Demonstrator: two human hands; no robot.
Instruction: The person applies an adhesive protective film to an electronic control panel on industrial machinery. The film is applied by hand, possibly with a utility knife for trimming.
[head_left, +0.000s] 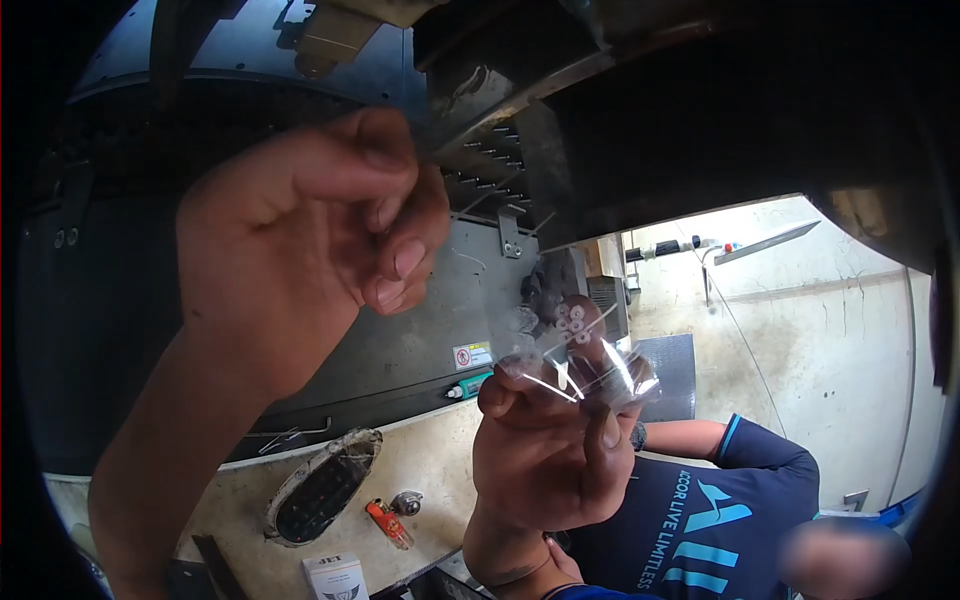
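Note:
My left hand (310, 220) is raised at the left, fingers curled inward and thumb folded against them. Whatever may be inside its grip is hidden. Lower and nearer the middle, my right hand (555, 460) has its palm turned toward me. Between its thumb and fingers is a small clear plastic bag (625, 375), crinkled and shining with reflections. Several small whitish rings (574, 322) show at the bag's upper part, in front of a fingertip. The two hands are apart.
Dark machine parts (700, 130) overhang the top right. On the pale worktop lie an oval dark-lined tray (325, 487), an orange tool or lighter (388, 524) and a white box (335, 577). A green bottle (468, 387) is behind. Another person in a navy shirt (700, 520) is at lower right.

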